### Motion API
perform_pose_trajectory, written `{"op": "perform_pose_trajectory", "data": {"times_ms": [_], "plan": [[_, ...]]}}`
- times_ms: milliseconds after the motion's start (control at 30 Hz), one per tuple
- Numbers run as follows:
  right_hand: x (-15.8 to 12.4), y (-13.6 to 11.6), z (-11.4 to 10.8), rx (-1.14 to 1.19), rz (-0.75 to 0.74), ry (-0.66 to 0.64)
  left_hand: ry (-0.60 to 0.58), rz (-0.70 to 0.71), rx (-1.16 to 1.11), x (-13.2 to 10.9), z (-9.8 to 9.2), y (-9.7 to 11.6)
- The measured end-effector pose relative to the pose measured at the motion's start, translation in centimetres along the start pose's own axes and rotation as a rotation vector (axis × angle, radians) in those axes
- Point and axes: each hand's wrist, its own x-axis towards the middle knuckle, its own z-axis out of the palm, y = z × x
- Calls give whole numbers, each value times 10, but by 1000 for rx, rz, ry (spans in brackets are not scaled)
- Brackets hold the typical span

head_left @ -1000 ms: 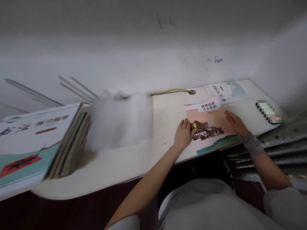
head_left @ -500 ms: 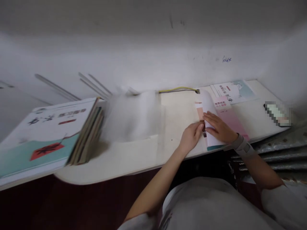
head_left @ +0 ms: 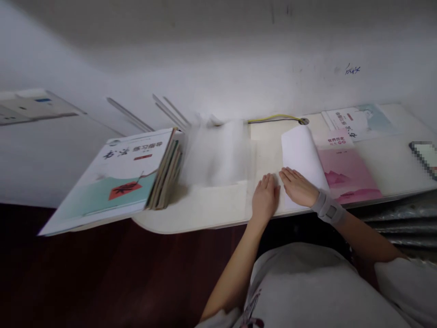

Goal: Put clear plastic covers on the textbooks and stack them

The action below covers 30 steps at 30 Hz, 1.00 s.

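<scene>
A white sheet, apparently a blank page or cover turned face down, lies on the pale desk in front of me. My right hand, with a grey band on the wrist, rests flat on its left part, fingers stretched out together. Just left of the sheet's edge, my left hand lies on the desk with straight fingers and holds nothing. A pink book sits right of the sheet, close to its curved right side.
A stack of books, topped by a white and teal cover, stands at the left. Blurred whitish sheets lie beside it. Further right are a white and teal booklet and a phone. A yellow cable runs along the wall.
The view has swung left, so things sit further right. The white sheet now covers the printed strip seen before. My left fingers have let go of its edge and straightened; my right hand has shifted left across it.
</scene>
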Motion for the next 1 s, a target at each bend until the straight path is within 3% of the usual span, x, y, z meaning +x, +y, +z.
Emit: {"op": "perform_pose_trajectory", "data": {"times_ms": [267, 400, 533, 633, 733, 1000], "plan": [[9, -6, 4, 100, 71, -49, 4, -225, -227, -6, -15, 5], [13, -11, 13, 145, 55, -21, 69, -97, -211, -12, -11, 5], [13, -10, 10, 122, 29, -4, 47, 33, -70, -15, -4, -1], [2, -5, -1, 23, 47, 62, 31, 53, -45, -15, -3, -5], [-15, 1, -7, -74, 25, 42, 64, 57, -49, -15, -2, -5], [-28, 4, 2, -151, -2, -2, 233, 7, -97, -17, -2, 1]]}}
